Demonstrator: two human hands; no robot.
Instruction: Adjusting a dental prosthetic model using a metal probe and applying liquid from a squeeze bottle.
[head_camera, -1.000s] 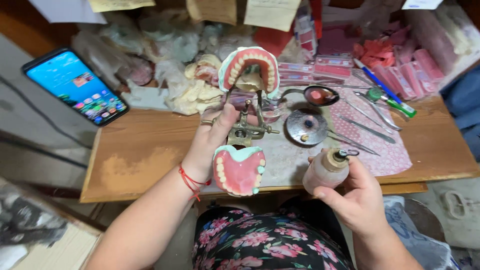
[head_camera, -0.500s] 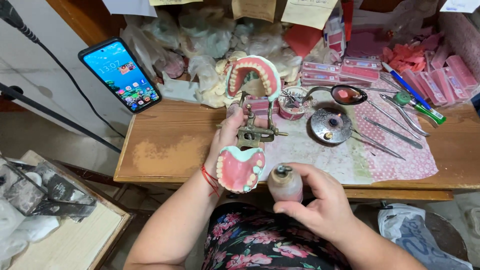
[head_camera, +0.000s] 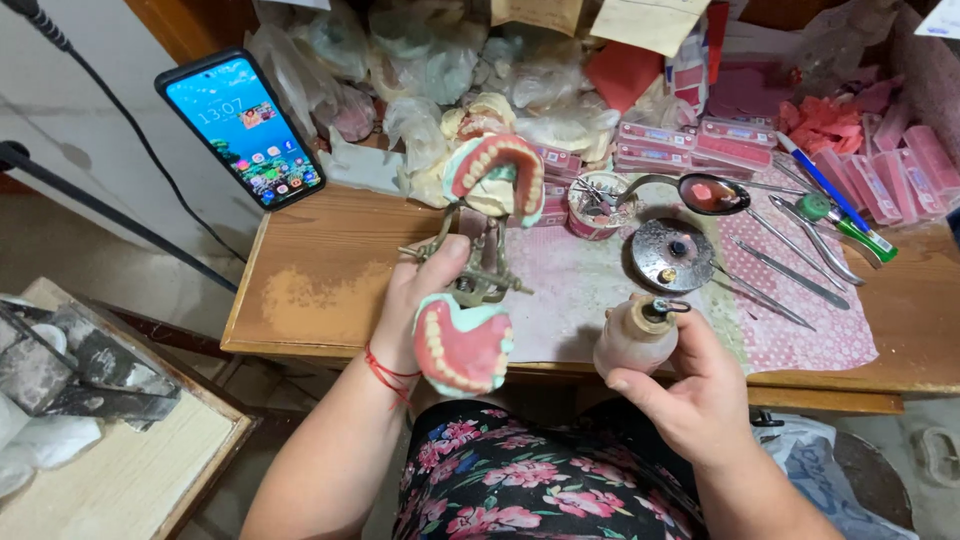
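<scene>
My left hand (head_camera: 420, 305) grips a hinged metal dental articulator (head_camera: 480, 270) that is swung open. Its lower pink denture with white teeth (head_camera: 462, 345) faces me near the table edge, and its upper denture (head_camera: 497, 172) tilts up behind. My right hand (head_camera: 690, 385) holds a small dusty bottle-shaped lamp with a metal top (head_camera: 635, 335), upright, just right of the lower denture and apart from it.
A wooden table (head_camera: 320, 290) carries a phone with a lit screen (head_camera: 240, 125), a round metal dish (head_camera: 672, 255), a spoon with pink wax (head_camera: 705, 192), metal hand tools (head_camera: 790, 260), pink boxes (head_camera: 690, 145) and plastic bags. A low bench (head_camera: 110, 440) stands at left.
My right hand moved the small lamp from beside the lower denture to the right and up, tilting it upright. The view shifted slightly; the left hand keeps its hold on the articulator.
</scene>
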